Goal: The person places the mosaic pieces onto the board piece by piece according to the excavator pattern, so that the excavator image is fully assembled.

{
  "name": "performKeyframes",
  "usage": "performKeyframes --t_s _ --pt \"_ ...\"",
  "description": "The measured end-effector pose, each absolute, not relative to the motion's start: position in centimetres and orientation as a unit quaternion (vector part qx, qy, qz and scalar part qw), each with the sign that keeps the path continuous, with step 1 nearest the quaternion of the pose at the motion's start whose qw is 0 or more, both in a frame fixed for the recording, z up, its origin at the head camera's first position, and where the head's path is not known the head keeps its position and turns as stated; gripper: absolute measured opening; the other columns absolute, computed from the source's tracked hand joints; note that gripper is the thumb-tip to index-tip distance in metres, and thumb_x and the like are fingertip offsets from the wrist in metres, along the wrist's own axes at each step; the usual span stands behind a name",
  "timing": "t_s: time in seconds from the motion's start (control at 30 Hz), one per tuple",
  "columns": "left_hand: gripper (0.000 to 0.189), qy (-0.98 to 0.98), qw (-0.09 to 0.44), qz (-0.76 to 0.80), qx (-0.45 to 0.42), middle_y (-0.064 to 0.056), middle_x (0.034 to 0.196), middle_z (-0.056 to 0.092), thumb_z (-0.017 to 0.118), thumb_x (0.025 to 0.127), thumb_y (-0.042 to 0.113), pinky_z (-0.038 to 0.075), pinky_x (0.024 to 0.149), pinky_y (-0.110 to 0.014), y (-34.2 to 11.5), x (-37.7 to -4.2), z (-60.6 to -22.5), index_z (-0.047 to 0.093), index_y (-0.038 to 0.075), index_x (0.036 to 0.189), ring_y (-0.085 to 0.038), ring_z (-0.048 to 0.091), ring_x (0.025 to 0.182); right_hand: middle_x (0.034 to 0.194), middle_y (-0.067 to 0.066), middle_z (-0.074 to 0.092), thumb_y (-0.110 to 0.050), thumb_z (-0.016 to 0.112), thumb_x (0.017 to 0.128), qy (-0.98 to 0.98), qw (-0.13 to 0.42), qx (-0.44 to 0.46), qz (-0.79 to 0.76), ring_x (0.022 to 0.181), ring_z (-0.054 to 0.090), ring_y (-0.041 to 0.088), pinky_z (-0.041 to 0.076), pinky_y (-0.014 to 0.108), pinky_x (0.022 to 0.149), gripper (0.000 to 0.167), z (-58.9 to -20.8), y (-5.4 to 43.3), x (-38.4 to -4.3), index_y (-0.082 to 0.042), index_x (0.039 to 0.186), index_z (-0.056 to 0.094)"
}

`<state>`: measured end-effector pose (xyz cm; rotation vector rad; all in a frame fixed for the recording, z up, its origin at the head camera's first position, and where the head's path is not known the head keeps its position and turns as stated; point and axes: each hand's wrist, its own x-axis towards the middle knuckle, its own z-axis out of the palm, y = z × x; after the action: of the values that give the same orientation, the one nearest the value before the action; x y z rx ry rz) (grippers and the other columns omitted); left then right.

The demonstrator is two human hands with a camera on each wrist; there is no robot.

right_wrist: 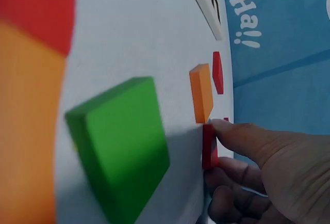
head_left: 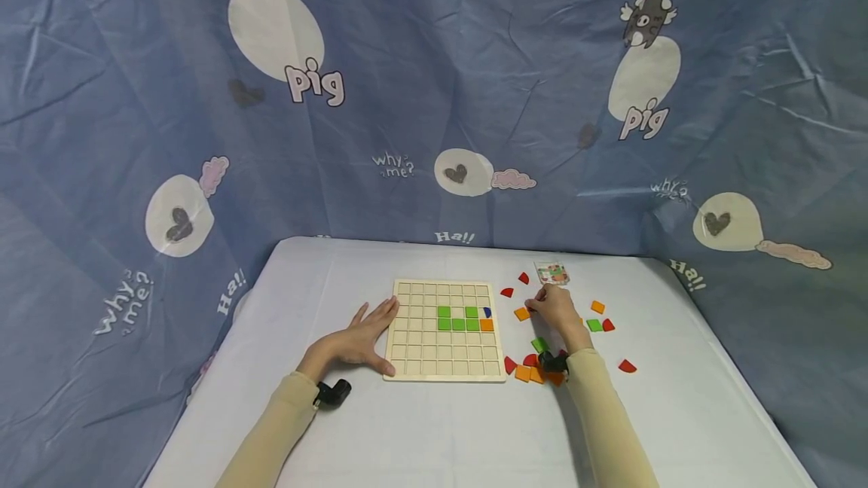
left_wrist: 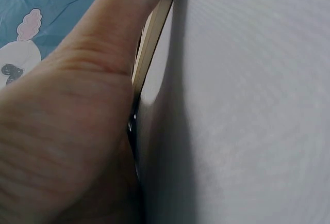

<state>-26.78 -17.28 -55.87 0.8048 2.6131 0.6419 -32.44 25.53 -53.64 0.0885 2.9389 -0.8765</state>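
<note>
A pale wooden grid board (head_left: 420, 352) lies on the table, with several green squares (head_left: 458, 324), an orange square (head_left: 487, 324) and a dark blue piece (head_left: 487, 312) in its cells. Spread fingers of my left hand (head_left: 356, 337) touch the board's left edge. To the right of the board, my right hand (head_left: 559, 311) pinches a red piece (right_wrist: 209, 146) between thumb and fingers, close to the tabletop. Just beside it lies an orange square (right_wrist: 201, 93). In the right wrist view a green square (right_wrist: 126, 146) is nearer the camera.
Loose red quarter-round pieces (head_left: 627, 366), orange squares (head_left: 522, 373) and green squares (head_left: 594, 325) are scattered right of the board, some under the right wrist. A small picture card (head_left: 552, 272) lies beyond the right hand. A blue patterned cloth (head_left: 420, 96) hangs behind the table.
</note>
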Motion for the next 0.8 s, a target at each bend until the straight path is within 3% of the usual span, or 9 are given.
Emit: performKeyframes --t_s 0.2,0.37,0.57,0.8 --pt "0.137 0.918 0.168 0.223 0.282 -0.006 0.163 -0.009 0.077 0.061 0.069 -0.013 0.119 -0.053 -17.2 -26.8 -55.9 -0.001 0.007 0.155 -0.024 -0.007 0.151 0.082 0.007 0.065 -0.03 0.064 0.093 0.96 0.029 0.006 -0.28 0.072 0.055 0.018 0.047 0.028 0.061 0.027 -53.7 26.6 -32.2 -0.003 0.095 0.065" --pt "0.136 0.918 0.165 0.224 0.284 -0.007 0.163 -0.008 0.076 0.061 0.07 -0.013 0.119 -0.054 -17.3 -26.8 -56.1 0.0 0.007 0.155 -0.024 -0.006 0.151 0.095 0.01 0.065 -0.014 0.068 0.087 0.956 0.042 -0.07 -0.28 0.081 0.057 0.02 0.052 0.034 0.071 0.023 -53.9 27.4 -32.1 -0.002 0.107 0.068" --pt "0.136 0.92 0.163 0.221 0.281 -0.005 0.163 -0.009 0.076 0.061 0.07 -0.014 0.119 -0.052 -17.4 -26.9 -56.3 -0.001 0.008 0.155 -0.023 -0.007 0.151 0.099 0.01 0.06 -0.007 0.069 0.085 0.959 0.052 -0.067 -0.272 0.084 0.054 0.021 0.052 0.035 0.077 0.021 -54.0 27.8 -32.0 -0.003 0.105 0.07" --pt "0.136 0.918 0.165 0.223 0.282 -0.006 0.163 -0.008 0.076 0.061 0.07 -0.014 0.119 -0.053 -17.4 -26.9 -56.3 -0.001 0.007 0.155 -0.024 -0.007 0.151 0.097 0.011 0.068 -0.01 0.071 0.086 0.957 0.037 -0.058 -0.283 0.084 0.062 0.02 0.057 0.035 0.076 0.021 -53.9 27.9 -31.7 -0.001 0.104 0.068"
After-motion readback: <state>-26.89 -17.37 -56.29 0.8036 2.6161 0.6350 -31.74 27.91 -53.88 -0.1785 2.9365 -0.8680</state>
